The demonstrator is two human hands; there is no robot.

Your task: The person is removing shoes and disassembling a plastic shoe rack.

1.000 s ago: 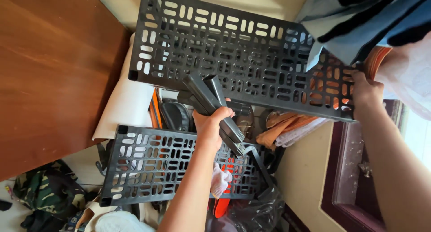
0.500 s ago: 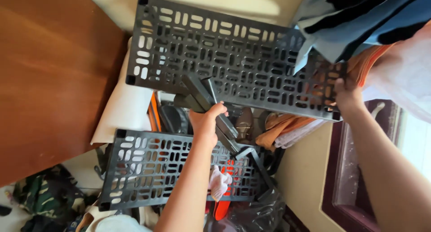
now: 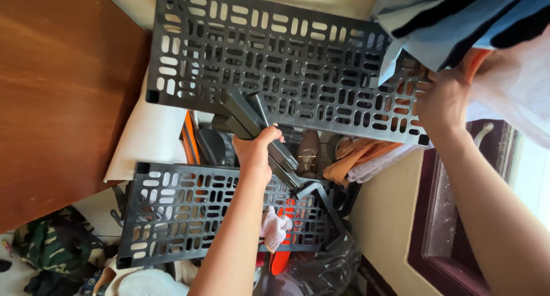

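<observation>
**Hands steady slotted rack shelf above cluttered corner**

Head view: fingers of the left hand (image 3: 255,153) are curled shut around a bundle of dark grey plastic posts (image 3: 252,124), the grip closed at the bundle's lower part so that the upper ends run up under the black slotted upper shelf panel (image 3: 275,67). Holding them as one bunch looks like a way to keep the loose posts from splaying apart. The right hand (image 3: 444,101) clasps the same panel at its right edge, fingers hooked through the slots, beside hanging striped cloth in blue and black (image 3: 452,21). That grip seems to carry the panel's weight; the shelf sits tilted, its left end higher in the frame, and whether it rests on anything beneath cannot be told.

Below, a second black slotted lower shelf panel (image 3: 172,216) lies roughly parallel to the first, with the left forearm crossing in front of it. Between and beneath the two panels sit a brown shoe (image 3: 309,153), orange cloth (image 3: 361,156), a white sock (image 3: 275,227) and something red showing through the slots. A brown wooden board (image 3: 63,101) fills the left side, a dark window frame (image 3: 435,216) the right, and camouflage fabric (image 3: 51,244) lies at the lower left corner.
</observation>
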